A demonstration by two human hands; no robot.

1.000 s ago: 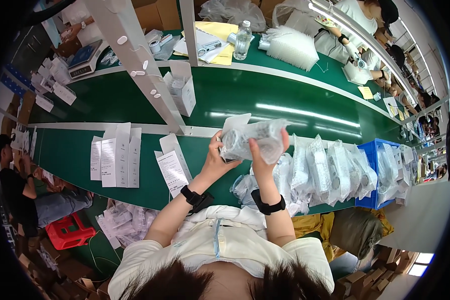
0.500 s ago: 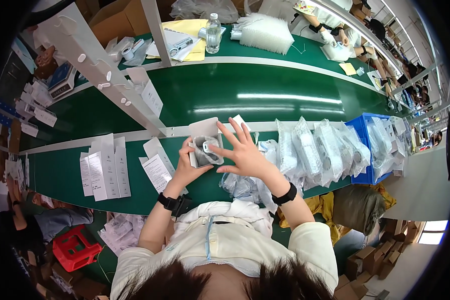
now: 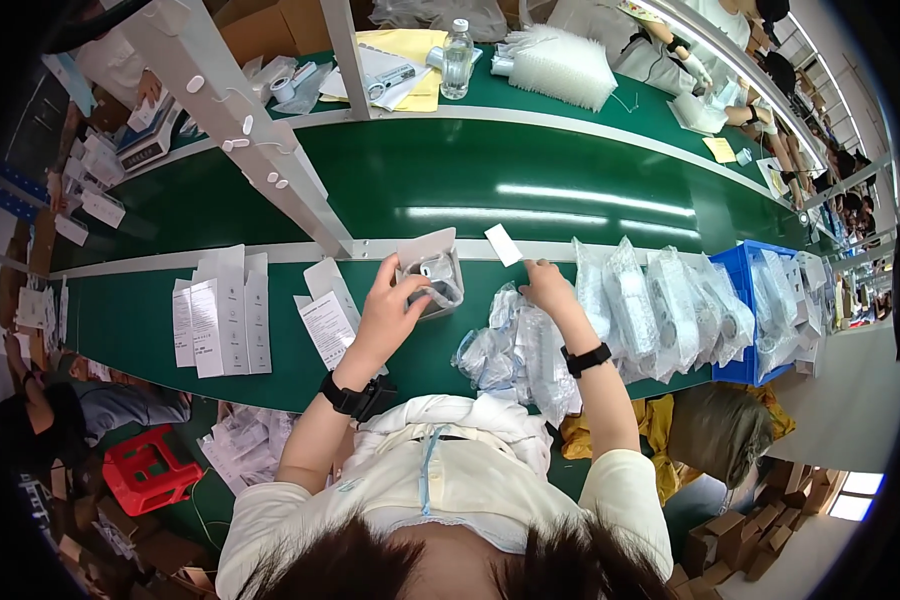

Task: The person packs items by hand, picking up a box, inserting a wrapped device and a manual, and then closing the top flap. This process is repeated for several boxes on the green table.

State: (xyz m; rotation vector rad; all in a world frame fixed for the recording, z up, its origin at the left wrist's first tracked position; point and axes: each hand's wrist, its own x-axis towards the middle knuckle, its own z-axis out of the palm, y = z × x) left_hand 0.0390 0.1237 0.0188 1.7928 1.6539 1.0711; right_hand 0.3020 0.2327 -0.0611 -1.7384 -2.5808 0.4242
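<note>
My left hand [image 3: 385, 312] is closed on the near left side of a small white open-topped box [image 3: 438, 246], its lid flap standing up at the back. Inside the box sits a grey item in clear plastic with a white end [image 3: 436, 268]. My right hand [image 3: 550, 288] is over the upper edge of a heap of clear plastic bags [image 3: 500, 350], its fingers curled together; what they hold, if anything, is hidden. Just left of its fingertips, a small white card [image 3: 503, 245] lies by the table's back rail.
Flat white cartons [image 3: 232, 310] and a printed white carton [image 3: 327, 322] stand on the left. Bubble-wrapped packs [image 3: 630, 305] line up on the right beside a blue crate [image 3: 738, 310]. A metal post [image 3: 260, 150] slants across the left; a clear bottle [image 3: 457, 62] stands behind.
My right hand has left the box and moved right, to the plastic bags. My left hand still holds the box, its fingers now over the near rim. The view has shifted slightly.
</note>
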